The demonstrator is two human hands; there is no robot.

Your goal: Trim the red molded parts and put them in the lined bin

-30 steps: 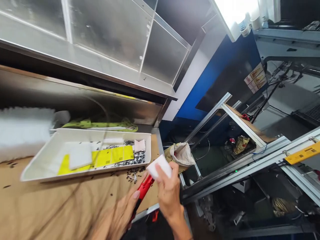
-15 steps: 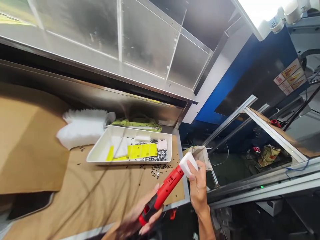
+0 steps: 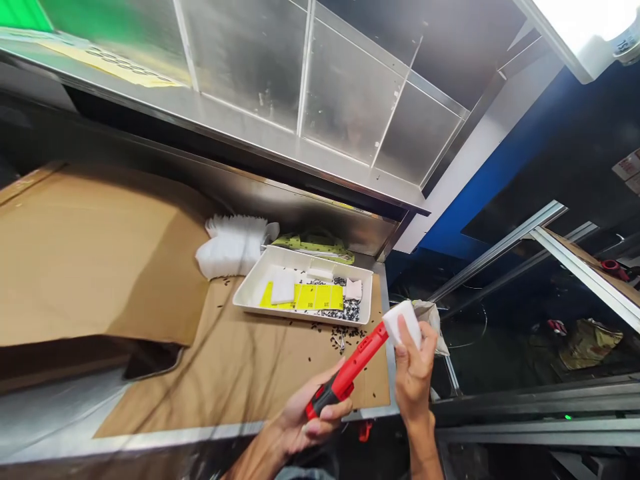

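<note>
My left hand [image 3: 315, 407] is closed round the black grip end of a slim red and black handheld tool [image 3: 357, 360], which tilts up to the right. Its exact kind I cannot make out. At the tool's upper end, my right hand [image 3: 415, 363] pinches a white pad [image 3: 403, 323], soft-looking like a wipe or foam, against the tip. The pad hides that end of the tool. Just beyond is a white tray [image 3: 250, 301] with a yellow label strip [image 3: 320, 297], a white pad [image 3: 283, 287], a pale pink piece [image 3: 353, 289] and many small black parts [image 3: 350, 310].
Brown cardboard [image 3: 240, 380] covers the bench, with black bits scattered near the tray. A large cardboard box [image 3: 100, 267] stands at left, beside a white foam-like bundle [image 3: 233, 247]. A metal shelf [image 3: 250, 133] overhangs the back. A bag [image 3: 430, 320] hangs past the bench's right edge.
The view has swung left, so the bench and tray appear further right. Both hands keep their holds on the red tool and white pad; the tool's upper face has rolled somewhat.
</note>
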